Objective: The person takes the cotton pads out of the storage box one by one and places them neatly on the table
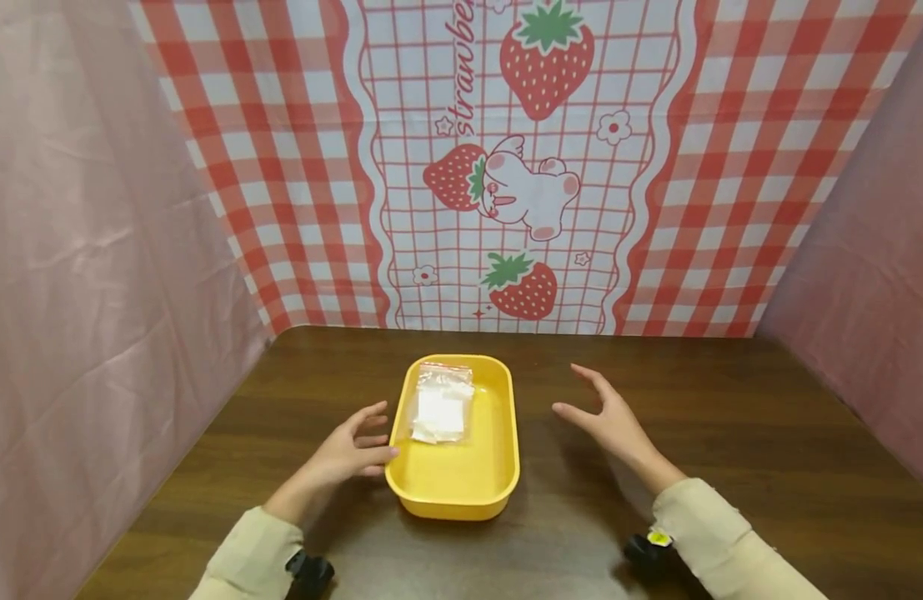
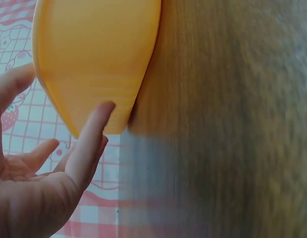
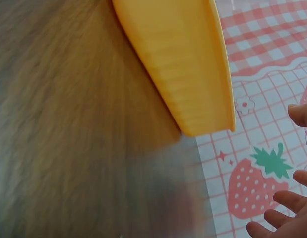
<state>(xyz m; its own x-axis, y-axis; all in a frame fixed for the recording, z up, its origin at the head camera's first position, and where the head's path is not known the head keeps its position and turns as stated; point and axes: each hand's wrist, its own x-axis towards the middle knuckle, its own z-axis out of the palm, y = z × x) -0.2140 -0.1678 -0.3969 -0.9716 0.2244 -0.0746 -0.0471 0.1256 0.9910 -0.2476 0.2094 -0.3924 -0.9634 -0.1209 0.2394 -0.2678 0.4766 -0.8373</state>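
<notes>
A yellow plastic tray (image 1: 453,487) with rounded corners stands on the table in the head view. Inside it, toward the far left, lies a clear zip bag (image 1: 440,408) with white contents. My left hand (image 1: 347,450) is at the tray's left side, fingers spread and relaxed, thumb right at the rim. In the left wrist view, its fingers (image 2: 89,144) reach along the tray's outer wall (image 2: 98,59). Off to the right of the tray, my right hand (image 1: 614,421) hovers apart from it, thumb and fingers spread with nothing between them.
The brown wooden table (image 1: 731,433) extends on both sides of the tray. Behind it hangs a red-and-white checked cloth (image 1: 296,167) with strawberry prints. Pink curtains (image 1: 93,292) hang at left and right. Black straps with devices (image 1: 309,573) sit at both wrists.
</notes>
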